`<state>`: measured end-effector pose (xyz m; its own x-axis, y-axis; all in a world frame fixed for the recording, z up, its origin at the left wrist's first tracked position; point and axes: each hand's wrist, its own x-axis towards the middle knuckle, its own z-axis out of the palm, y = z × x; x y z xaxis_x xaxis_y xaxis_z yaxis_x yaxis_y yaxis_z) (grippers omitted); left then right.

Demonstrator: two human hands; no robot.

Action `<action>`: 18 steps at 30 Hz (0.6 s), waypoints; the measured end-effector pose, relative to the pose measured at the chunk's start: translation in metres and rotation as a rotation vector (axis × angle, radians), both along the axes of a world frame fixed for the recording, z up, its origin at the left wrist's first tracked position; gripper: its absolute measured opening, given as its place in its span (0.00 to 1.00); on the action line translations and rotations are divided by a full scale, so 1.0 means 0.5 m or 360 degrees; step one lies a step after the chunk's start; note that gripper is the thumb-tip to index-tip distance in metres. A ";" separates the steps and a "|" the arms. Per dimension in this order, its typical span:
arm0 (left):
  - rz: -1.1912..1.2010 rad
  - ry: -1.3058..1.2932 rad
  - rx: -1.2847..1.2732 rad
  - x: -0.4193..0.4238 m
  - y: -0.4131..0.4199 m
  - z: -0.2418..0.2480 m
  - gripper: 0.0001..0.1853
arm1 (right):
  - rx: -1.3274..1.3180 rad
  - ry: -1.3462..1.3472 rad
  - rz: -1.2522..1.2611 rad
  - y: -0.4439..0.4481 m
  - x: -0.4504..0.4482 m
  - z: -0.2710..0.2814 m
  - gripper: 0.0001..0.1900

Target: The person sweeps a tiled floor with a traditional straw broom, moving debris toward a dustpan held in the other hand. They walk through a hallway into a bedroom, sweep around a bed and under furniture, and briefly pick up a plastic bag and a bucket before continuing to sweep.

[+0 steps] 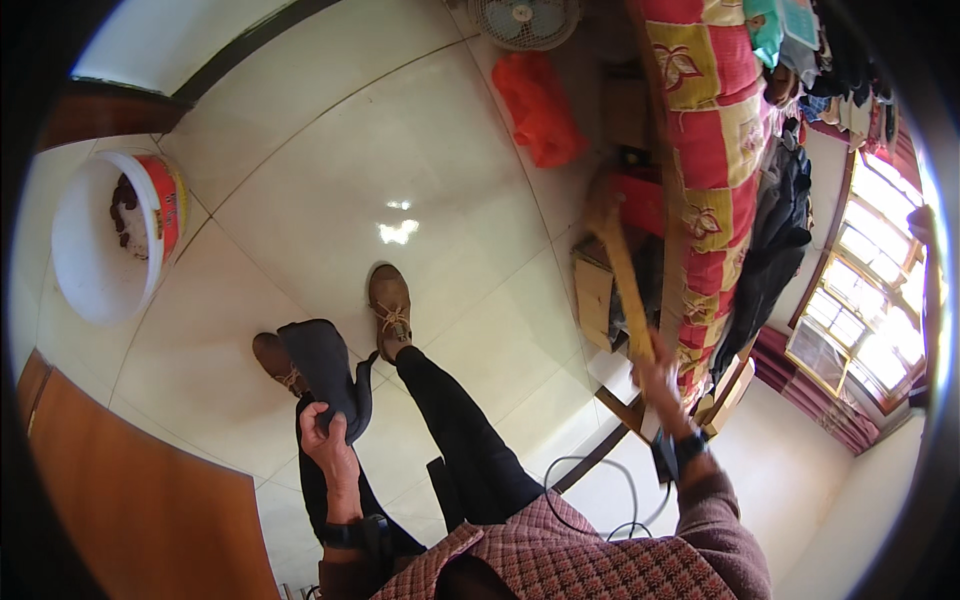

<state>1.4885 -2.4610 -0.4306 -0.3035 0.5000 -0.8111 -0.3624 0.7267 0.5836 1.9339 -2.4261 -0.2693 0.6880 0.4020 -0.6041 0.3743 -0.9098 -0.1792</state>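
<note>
Between the thumb and fingers of my left hand (328, 435) hangs a dark grey cloth item (322, 367), which covers part of one brown lace-up shoe. My right hand (658, 375) grips the lower end of a yellowish wooden handle (630, 281). The handle's far end is blurred, with a brownish head (602, 206) beside the bed's lower edge; the kind of tool cannot be told. The other brown shoe (390, 300) stands on the tiled floor.
On the right is a bed with a red and yellow quilt (709, 142); boxes (595, 300) stand beneath it. A red plastic bag (538, 109) and a fan (523, 19) lie ahead. A white bucket (105, 240) is at left, above a wooden door (142, 487). A cable loops near my waist.
</note>
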 end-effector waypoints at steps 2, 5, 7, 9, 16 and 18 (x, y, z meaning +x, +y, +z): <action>-0.0085 0.0012 0.0012 0.015 -0.009 -0.022 0.12 | 0.0102 -0.0089 0.0070 0.052 0.107 -0.117 0.27; -0.0232 -0.0024 0.0018 0.028 -0.015 -0.048 0.12 | -0.0092 -0.0064 0.0003 0.125 0.227 -0.283 0.25; -0.0340 -0.0086 0.0054 0.037 -0.015 -0.063 0.12 | -0.0167 -0.0079 -0.0015 0.131 0.252 -0.369 0.26; -0.0394 -0.0091 0.0033 0.044 -0.010 -0.074 0.12 | -0.0350 -0.0212 0.0229 0.105 0.236 -0.416 0.27; -0.0444 -0.0251 0.0031 0.076 0.011 -0.087 0.11 | -0.0332 0.0051 0.0775 -0.011 0.064 -0.152 0.31; -0.0462 -0.0230 0.0051 0.079 0.018 -0.091 0.11 | -0.0201 0.0024 0.0775 -0.011 0.031 -0.050 0.30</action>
